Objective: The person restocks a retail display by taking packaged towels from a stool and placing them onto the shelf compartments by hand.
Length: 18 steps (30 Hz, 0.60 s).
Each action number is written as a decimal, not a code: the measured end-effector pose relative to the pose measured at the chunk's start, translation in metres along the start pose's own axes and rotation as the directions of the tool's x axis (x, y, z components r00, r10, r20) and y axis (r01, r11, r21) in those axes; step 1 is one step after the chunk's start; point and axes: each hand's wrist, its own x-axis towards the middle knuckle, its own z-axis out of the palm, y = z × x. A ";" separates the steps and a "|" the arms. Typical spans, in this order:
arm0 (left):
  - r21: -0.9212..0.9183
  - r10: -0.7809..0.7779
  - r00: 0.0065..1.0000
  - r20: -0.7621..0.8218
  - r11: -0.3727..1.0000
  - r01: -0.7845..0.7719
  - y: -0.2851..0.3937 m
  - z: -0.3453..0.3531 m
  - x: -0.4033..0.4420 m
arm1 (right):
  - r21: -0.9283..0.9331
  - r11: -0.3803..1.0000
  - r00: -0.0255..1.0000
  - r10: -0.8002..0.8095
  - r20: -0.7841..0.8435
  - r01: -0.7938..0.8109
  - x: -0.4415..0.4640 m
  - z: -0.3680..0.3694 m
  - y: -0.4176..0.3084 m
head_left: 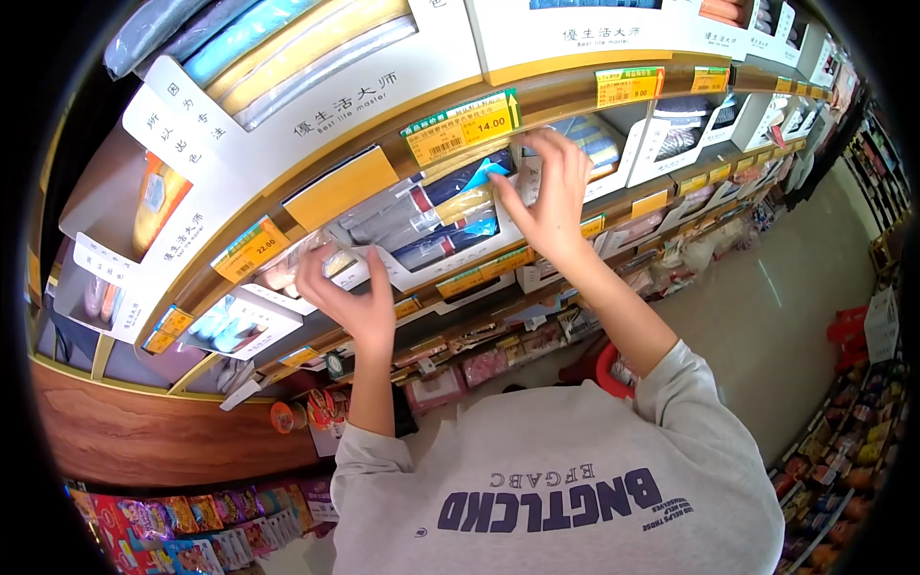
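A white open-front display box stands on the shelf between my hands, holding several wrapped, folded towels in grey, yellow and dark blue. At its left end is my left hand, fingers curled at the side and thumb raised along the front corner. My right hand grips the opposite end, its thumb just inside the box by a bright blue corner and its fingers bent over the side wall. The box's back and the hidden fingertips do not show.
Above the box, a shelf edge carries price tags and larger towel boxes. Another towel box stands close on the right. Lower shelves hold packaged goods. A tiled aisle floor lies right, with a red basket near my arm.
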 end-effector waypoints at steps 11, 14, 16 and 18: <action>0.037 0.287 0.870 0.400 0.944 -0.328 0.034 0.018 0.022 | -0.143 0.927 0.912 -0.299 0.280 0.348 -0.001 0.012 -0.029; 0.117 0.276 0.896 0.347 0.935 -0.333 0.031 0.023 0.025 | -0.183 0.923 0.923 -0.287 0.257 0.338 -0.003 0.015 -0.029; 0.168 0.280 0.911 0.304 0.925 -0.341 0.029 0.025 0.028 | -0.195 0.922 0.928 -0.286 0.240 0.335 -0.001 0.017 -0.027; 0.299 0.221 0.939 0.264 0.907 -0.298 0.028 0.026 0.031 | -0.222 0.913 0.931 -0.299 0.208 0.343 0.006 0.016 -0.026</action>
